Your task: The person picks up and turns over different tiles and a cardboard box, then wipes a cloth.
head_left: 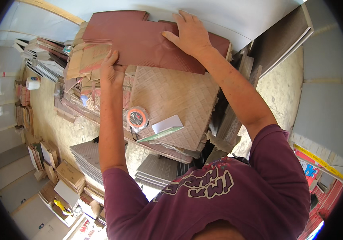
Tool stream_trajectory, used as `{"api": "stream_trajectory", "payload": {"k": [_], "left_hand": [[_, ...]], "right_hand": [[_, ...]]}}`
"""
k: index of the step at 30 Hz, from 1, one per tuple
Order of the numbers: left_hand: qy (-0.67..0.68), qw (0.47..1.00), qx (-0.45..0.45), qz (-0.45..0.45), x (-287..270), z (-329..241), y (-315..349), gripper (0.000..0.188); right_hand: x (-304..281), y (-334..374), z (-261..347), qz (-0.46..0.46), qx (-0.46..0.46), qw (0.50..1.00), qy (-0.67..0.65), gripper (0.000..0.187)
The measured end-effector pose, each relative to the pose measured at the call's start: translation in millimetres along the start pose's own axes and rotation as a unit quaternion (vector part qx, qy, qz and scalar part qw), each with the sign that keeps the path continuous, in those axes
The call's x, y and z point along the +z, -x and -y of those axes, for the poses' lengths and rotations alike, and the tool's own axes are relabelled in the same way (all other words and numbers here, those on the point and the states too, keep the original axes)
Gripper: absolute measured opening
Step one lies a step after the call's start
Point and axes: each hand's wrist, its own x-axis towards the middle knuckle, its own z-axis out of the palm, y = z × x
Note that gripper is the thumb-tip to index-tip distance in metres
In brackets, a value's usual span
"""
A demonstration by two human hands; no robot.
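Note:
A flat reddish-brown tile with a studded band along its near edge lies over a stack at the far side. My left hand grips its near left edge with fingers bent. My right hand rests toward its far right side, fingers spread and thumb on the surface. More red-brown tiles show beneath and behind it. Nearer me, a beige tile with a diamond pattern carries an orange-rimmed round tape measure and an open white-and-green booklet.
Torn cardboard covers the stack's left side. Dark panels lean at the right by the white wall. Grey tiles stand stacked near my body. On the left are cartons, a white bucket and a yellow tool.

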Motion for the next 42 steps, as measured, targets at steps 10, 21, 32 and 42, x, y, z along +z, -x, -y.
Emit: {"api": "stream_trajectory", "payload": {"k": [10, 21, 32, 42], "left_hand": [[0.101, 0.987, 0.069, -0.106, -59, -26, 24, 0.035], [0.203, 0.972, 0.056, -0.105, -106, -30, 10, 0.041], [0.205, 0.968, 0.049, -0.133, -79, -30, -15, 0.022], [0.155, 0.986, -0.015, -0.061, -55, -20, -45, 0.019]], "right_hand": [[9, -8, 0, 0.120, 0.181, 0.896, -0.386, 0.076], [-8, -8, 10, 0.288, 0.295, 0.629, -0.659, 0.026], [5, -5, 9, 0.246, 0.297, 0.581, -0.717, 0.023], [23, -2, 4, 0.192, 0.346, 0.530, -0.750, 0.019]]}}
